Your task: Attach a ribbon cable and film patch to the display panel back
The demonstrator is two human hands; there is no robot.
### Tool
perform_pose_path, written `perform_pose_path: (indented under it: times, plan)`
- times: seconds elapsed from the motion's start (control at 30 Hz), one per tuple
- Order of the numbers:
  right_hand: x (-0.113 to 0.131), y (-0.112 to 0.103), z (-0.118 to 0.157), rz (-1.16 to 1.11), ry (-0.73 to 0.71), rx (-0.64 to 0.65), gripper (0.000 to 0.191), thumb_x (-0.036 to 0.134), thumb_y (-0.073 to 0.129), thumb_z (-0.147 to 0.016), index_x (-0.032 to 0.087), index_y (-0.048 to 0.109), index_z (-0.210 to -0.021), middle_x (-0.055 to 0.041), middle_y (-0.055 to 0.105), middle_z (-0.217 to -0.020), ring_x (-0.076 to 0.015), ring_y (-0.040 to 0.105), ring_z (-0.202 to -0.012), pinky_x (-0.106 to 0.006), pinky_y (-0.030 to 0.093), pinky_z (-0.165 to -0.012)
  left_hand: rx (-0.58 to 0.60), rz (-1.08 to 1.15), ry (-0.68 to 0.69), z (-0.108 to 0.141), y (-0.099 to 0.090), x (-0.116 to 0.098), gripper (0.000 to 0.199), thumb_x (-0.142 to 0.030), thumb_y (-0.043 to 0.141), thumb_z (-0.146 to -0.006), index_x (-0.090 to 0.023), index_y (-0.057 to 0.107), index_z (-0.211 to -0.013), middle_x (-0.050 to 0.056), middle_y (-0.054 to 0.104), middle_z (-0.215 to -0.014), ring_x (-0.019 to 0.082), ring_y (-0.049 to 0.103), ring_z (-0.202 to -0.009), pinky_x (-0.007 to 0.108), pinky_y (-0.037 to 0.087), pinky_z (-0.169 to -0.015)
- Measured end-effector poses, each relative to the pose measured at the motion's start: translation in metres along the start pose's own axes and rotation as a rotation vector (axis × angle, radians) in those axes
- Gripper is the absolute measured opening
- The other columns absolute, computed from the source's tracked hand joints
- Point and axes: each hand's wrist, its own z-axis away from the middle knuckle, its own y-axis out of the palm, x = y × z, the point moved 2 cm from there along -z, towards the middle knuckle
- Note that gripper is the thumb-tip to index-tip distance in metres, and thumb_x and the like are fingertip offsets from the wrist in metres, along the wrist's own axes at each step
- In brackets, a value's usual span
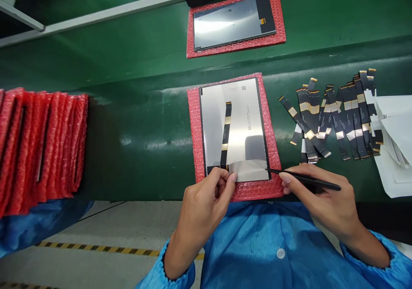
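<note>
A silver display panel (240,121) lies back-up on a red bubble-wrap sheet (193,130) at the near edge of the green bench. A black and gold flex cable (226,134) runs down its middle. My left hand (206,203) presses its fingertips on the panel's near edge, at the cable's lower end and a whitish film patch (249,168). My right hand (318,199) grips black tweezers (302,178), whose tip touches the panel's near right corner.
Several loose flex cables (334,117) lie fanned out to the right, beside white paper sheets (394,138). A second panel on red wrap (234,22) sits farther back. A row of red bubble-wrap sleeves (38,143) stands at the left.
</note>
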Motion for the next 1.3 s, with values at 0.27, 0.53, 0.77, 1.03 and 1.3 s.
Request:
perform_pose_path:
  times: [0.27,0.53,0.77,1.03,1.3]
  plan:
    - [0.0,0.0,0.001,-0.004,-0.011,0.0,0.012,0.048,0.067,-0.085,0.038,0.073,-0.081,0.0065,0.072,-0.062,-0.0163,0.069,-0.051,-0.029,0.059,-0.051,-0.009,-0.027,0.028,0.0,0.001,-0.001,0.027,-0.044,0.051,-0.093,-0.023,0.059,-0.078,-0.011,0.056,-0.056,0.001,0.045,-0.042,0.014,0.035,-0.044]
    - [-0.001,0.0,0.001,-0.012,-0.015,0.002,0.01,0.047,0.068,-0.085,0.039,0.073,-0.081,0.0069,0.072,-0.063,-0.0159,0.07,-0.052,-0.028,0.06,-0.051,-0.016,-0.107,0.047,0.0,0.0,-0.002,0.03,-0.047,0.048,-0.095,-0.024,0.058,-0.079,-0.011,0.056,-0.057,0.001,0.048,-0.044,0.014,0.034,-0.046]
    - [0.001,-0.001,0.0,-0.005,-0.023,0.0,0.012,0.043,0.068,-0.084,0.035,0.073,-0.078,0.0068,0.071,-0.061,-0.0149,0.069,-0.051,-0.027,0.059,-0.051,-0.126,-0.395,0.168,0.007,-0.001,-0.008,0.032,-0.049,0.045,-0.098,-0.025,0.061,-0.083,-0.009,0.058,-0.058,0.004,0.048,-0.042,0.019,0.029,-0.047]
    - [0.002,0.0,-0.001,0.0,-0.02,0.009,0.012,0.035,0.063,-0.082,0.043,0.072,-0.079,0.0099,0.073,-0.064,-0.0147,0.069,-0.054,-0.025,0.06,-0.052,-0.293,-0.597,0.169,0.013,0.001,-0.006,0.044,-0.055,0.05,-0.097,-0.017,0.055,-0.118,-0.004,0.062,-0.074,0.01,0.059,-0.058,0.023,0.036,-0.056]
    - [-0.003,0.0,0.001,-0.116,0.06,-0.067,0.007,0.037,0.066,-0.083,0.041,0.071,-0.086,0.0103,0.074,-0.063,-0.0148,0.074,-0.054,-0.025,0.066,-0.054,-0.319,-0.442,0.233,0.012,0.009,0.008,0.047,-0.046,0.057,-0.095,-0.014,0.052,-0.129,0.01,0.065,-0.109,0.021,0.061,-0.096,0.035,0.052,-0.085]
